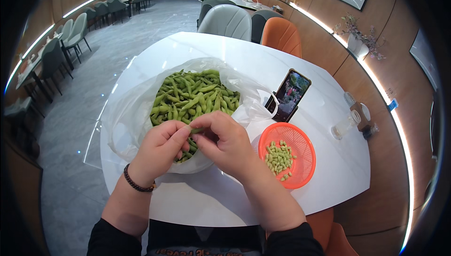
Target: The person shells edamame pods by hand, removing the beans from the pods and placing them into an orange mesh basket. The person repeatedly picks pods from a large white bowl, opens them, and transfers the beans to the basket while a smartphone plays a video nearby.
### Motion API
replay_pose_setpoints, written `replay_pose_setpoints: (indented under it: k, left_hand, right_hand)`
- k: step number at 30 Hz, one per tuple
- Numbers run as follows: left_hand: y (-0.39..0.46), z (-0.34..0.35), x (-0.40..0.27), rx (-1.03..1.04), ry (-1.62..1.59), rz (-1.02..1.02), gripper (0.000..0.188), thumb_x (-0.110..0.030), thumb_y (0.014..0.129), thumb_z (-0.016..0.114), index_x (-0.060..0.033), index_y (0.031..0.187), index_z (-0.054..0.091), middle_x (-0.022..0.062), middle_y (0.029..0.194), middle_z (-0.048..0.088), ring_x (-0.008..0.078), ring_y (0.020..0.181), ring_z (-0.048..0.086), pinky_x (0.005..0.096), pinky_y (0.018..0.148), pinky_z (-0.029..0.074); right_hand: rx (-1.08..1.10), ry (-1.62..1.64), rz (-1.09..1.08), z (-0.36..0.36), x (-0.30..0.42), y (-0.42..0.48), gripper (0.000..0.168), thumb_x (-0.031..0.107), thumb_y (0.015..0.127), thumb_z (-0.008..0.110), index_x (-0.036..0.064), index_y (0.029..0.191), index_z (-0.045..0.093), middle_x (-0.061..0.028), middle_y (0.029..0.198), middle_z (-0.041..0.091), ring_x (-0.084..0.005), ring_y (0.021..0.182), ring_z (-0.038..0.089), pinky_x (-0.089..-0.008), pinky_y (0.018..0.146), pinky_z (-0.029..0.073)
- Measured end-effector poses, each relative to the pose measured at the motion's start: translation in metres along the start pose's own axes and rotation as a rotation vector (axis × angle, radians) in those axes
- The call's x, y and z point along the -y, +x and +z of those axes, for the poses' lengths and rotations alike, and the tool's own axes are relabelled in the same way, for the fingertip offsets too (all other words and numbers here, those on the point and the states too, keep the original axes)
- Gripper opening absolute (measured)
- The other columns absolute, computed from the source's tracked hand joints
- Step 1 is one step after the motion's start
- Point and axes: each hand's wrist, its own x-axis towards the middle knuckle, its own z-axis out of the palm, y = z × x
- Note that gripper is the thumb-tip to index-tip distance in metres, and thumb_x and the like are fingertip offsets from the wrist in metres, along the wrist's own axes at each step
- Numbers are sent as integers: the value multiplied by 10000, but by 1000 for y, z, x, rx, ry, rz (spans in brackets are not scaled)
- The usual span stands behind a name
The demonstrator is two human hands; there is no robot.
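Over the near side of an open white plastic bag (134, 115), my two hands meet around one green soybean pod (196, 130). My left hand (162, 147) pinches the pod's left end between thumb and forefinger. Bent fingers of my right hand (222, 140) grip its other end and hide part of it. Beneath and beyond them, the bag is full of soybean pods (193, 96). To the right of my right wrist sits an orange plastic mesh basket (303, 150), with shelled green beans (278, 159) gathered on its left side.
A smartphone (293, 92) leans on a black stand behind the basket, beside the bag's handle. Glass jar (346, 125) and condiment holder (363, 115) stand near the right edge of the white table (197, 203). Grey chair (227, 20) and orange chair (282, 36) face the far side.
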Motion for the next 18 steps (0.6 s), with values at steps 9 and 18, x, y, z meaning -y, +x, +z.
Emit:
replay_pose_setpoints:
  k: [9,18]
  left_hand:
    - [1,1,8,77,-197,21,141,-191,875,479,-50,880,473,9,679,522,40,522,473,146,449,375]
    - [0,-1,10,69,-302,46,130,-161,877,471,-42,845,514,0,680,528,38,547,468,147,478,381]
  right_hand:
    - [67,563,447,-5,2,-1,152,96,789,595,21,916,559,10,781,551,-34,646,481,-174,547,396]
    - [163,652,589,-14,2,3,138,103,805,581,-4,890,602,-4,657,552,-47,534,481,-183,458,392]
